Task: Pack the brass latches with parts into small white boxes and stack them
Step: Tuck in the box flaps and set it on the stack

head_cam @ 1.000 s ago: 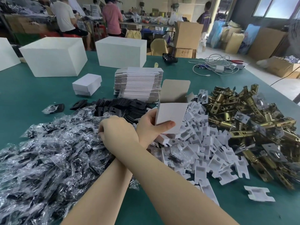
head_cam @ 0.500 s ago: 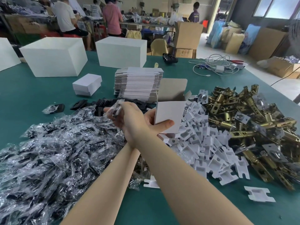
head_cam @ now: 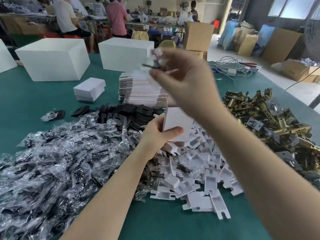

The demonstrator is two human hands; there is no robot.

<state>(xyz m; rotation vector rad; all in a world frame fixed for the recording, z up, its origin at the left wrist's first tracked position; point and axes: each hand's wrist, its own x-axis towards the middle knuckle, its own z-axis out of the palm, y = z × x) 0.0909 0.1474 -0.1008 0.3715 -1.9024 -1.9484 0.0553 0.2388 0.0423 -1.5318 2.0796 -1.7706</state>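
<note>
My right hand (head_cam: pixel 187 80) pinches a screw bag (head_cam: pixel 155 61) above the small white box (head_cam: pixel 176 123), which my left hand (head_cam: pixel 155 134) grips; next, I think, it drops inside.

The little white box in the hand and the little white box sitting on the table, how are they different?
The held box is open, gripped upright by the left hand; the closed box lies flat on the green table, untouched. The held box sits over the white inserts; the closed box stands alone. Both are plain white cardboard.
</note>
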